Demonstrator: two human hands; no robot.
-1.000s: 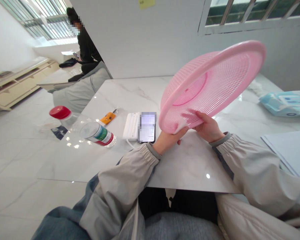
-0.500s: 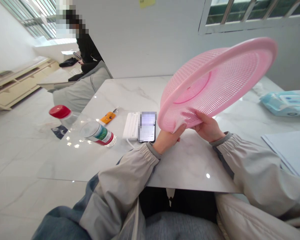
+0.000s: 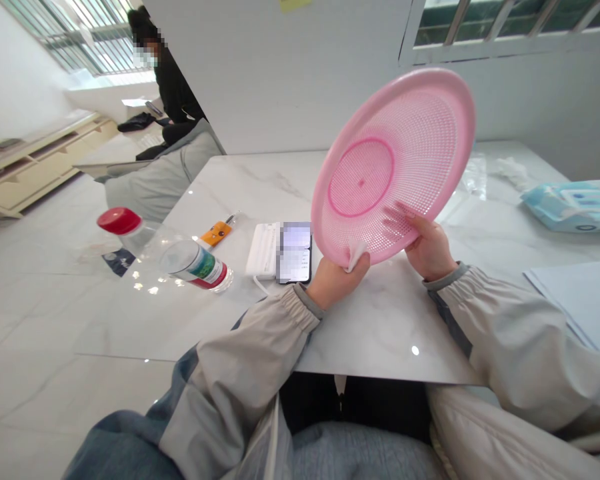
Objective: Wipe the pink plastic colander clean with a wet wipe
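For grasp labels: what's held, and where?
A pink plastic colander: left hand at the lower rim, pinching a white wipe there; right hand on the lower-right mesh near the rim.

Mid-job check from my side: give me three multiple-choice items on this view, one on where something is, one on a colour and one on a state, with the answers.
1. Where is the white wipe?
A) In the left hand, against the rim of the pink basket
B) On the floor
C) Inside the bottle

2. What colour is the cap of the clear bottle?
A) Blue
B) Green
C) Red

3. What state is the basket in?
A) Set down flat
B) Lifted and tilted
C) Upside down over the bottle

Answers:
1 A: the left fingers press it to the rim.
2 C: the cap shows plainly red.
3 B: the right hand and left hand hold it tilted above the table.
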